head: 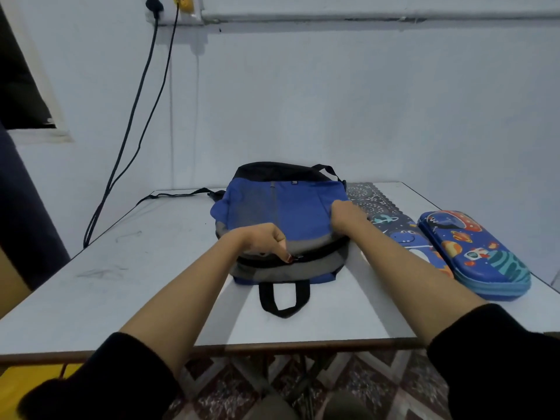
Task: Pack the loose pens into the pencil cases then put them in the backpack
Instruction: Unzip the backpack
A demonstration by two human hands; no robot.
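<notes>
Backpack: a blue, grey and black backpack (pixel 281 213) lay flat on the middle of the table (pixel 121 283), its black carry handle (pixel 285 298) pointing toward the person.
Left hand: the left hand (pixel 263 241) was clenched at the near end of the backpack, thumb and fingers pinching the zipper pull (pixel 295 258) on the dark zipper line.
Right hand: the right hand (pixel 345 215) gripped the blue fabric at the backpack's right side, fingers curled into it.
Dark pencil case: a dark pencil case (pixel 391 225) with a space print lay just to the right of the backpack, partly hidden behind the right forearm.
Blue pencil case: a blue pencil case (pixel 475 253) with planets on its lid lay closed, further right, close against the dark one and near the table's right edge.
Strap: a black strap (pixel 178 194) trailed from the backpack's far left corner across the table.
Wall: two dark cables (pixel 136 116) hung down the pale wall to the left of the table.
Sleeves: black sleeves (pixel 115 380) covered both upper arms, leaving the forearms bare.
</notes>
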